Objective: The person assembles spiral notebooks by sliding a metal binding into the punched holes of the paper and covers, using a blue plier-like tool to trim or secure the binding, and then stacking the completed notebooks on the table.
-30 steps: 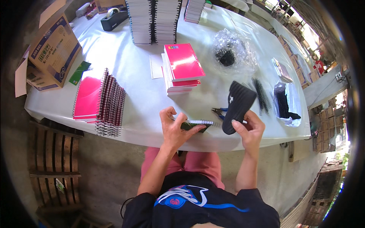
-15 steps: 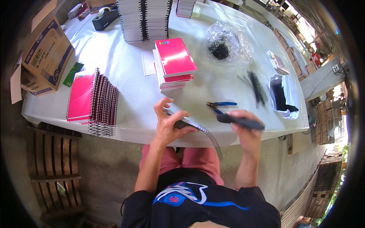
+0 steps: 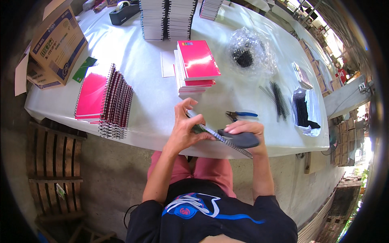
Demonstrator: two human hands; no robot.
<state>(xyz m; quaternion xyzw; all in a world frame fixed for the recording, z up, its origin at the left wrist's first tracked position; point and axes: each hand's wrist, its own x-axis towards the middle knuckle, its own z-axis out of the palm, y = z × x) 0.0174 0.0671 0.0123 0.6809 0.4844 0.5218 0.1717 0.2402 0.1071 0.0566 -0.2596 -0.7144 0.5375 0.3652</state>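
Near the table's front edge, my left hand (image 3: 184, 133) grips a thin notebook (image 3: 197, 128) held edge-up, fingers and thumb on its two sides. A dark wire spiral (image 3: 231, 144) runs along its edge and trails off to the right. My right hand (image 3: 254, 133) is wrapped around a flat dark-grey object with a rounded end (image 3: 242, 140), which lies against or just above the spiral. Its exact kind I cannot make out. Just beyond that hand rest blue-handled pliers (image 3: 244, 114).
Pink-covered books (image 3: 197, 60) are stacked ahead, spiral-bound pink notebooks (image 3: 93, 97) at left. Loose black spirals (image 3: 278, 101) and a white bag (image 3: 312, 121) of spirals lie right. Behind are clear plastic wrap (image 3: 259, 48), tall book stacks (image 3: 178, 22), a tape dispenser (image 3: 123, 14) and a carton (image 3: 56, 52).
My right hand has brought the dark object left and down onto or close to the spiral. The spiral's free end now points more to the right. My left hand keeps its grip.
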